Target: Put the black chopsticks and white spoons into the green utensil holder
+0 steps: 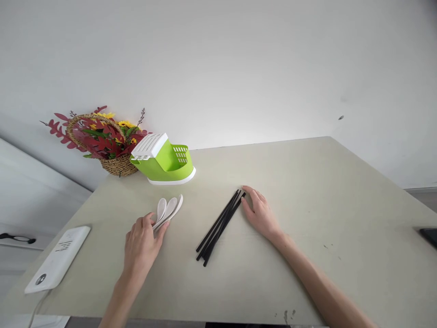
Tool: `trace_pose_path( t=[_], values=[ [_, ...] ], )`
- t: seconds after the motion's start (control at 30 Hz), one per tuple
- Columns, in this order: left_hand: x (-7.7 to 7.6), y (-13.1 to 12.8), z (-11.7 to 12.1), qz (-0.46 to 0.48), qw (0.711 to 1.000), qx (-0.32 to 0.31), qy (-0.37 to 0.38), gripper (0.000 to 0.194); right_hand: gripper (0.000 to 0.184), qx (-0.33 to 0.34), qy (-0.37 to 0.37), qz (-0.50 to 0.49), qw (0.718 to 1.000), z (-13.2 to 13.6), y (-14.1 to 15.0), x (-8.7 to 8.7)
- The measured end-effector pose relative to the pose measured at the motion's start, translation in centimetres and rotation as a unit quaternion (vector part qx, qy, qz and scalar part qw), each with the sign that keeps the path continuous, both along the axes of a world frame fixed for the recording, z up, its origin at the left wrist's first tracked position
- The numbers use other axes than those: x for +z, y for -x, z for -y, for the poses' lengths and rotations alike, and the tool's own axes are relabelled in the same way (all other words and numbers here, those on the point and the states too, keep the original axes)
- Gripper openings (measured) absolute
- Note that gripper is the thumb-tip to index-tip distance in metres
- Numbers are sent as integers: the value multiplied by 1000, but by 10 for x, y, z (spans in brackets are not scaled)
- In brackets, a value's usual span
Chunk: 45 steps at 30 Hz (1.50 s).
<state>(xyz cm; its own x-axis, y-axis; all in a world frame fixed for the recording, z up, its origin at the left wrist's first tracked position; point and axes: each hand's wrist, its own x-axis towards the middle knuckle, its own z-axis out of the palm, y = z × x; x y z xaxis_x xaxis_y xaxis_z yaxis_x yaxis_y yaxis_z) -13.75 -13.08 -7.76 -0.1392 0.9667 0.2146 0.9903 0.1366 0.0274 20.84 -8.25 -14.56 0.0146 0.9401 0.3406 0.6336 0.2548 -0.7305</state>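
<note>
My left hand (141, 243) is closed around the handles of three white soup spoons (170, 207), whose bowls fan out beyond the fingers. Several black chopsticks (220, 230) lie in a loose, slanting bundle on the table. At their far ends rests my right hand (258, 212), thumb and forefinger apart, with the nearest chopstick tips by the gap between them. Behind the spoons stands a green utensil holder (160, 166) with a white slatted top, a white base and an open basket section on its right.
A wicker basket (119, 166) of red and yellow artificial flowers stands at the back left, against the holder. A white power strip (59, 259) with a cord lies along the left edge. The pale table (307, 182) meets the wall behind. A dark object (429, 236) sits far right.
</note>
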Motion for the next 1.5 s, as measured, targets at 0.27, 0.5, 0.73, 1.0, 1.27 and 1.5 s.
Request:
trace_pose_path(
  t=[0.27, 0.5, 0.73, 1.0, 1.27, 1.5],
  values=[
    [1, 0, -3, 9, 1000, 1, 15, 43, 41, -1, -3, 1, 1000, 0, 1, 1],
    [-1, -1, -3, 10, 1000, -10, 10, 36, 41, 3, 1, 0, 1000, 0, 0, 0],
    [-1, -5, -1, -2, 999, -40, 2, 35, 41, 4, -8, -3, 1000, 0, 0, -1],
    [-6, -7, 0, -49, 997, -55, 8, 42, 40, -2, -2, -16, 1000, 0, 1, -1],
    [2, -46, 13, 10, 995, -87, -40, 35, 33, -28, -3, -107, 994, 0, -2, 9],
    [10, -124, 25, 72, 970, -227, -41, 26, 25, -169, 27, -296, 940, -1, -13, 20]
  ],
)
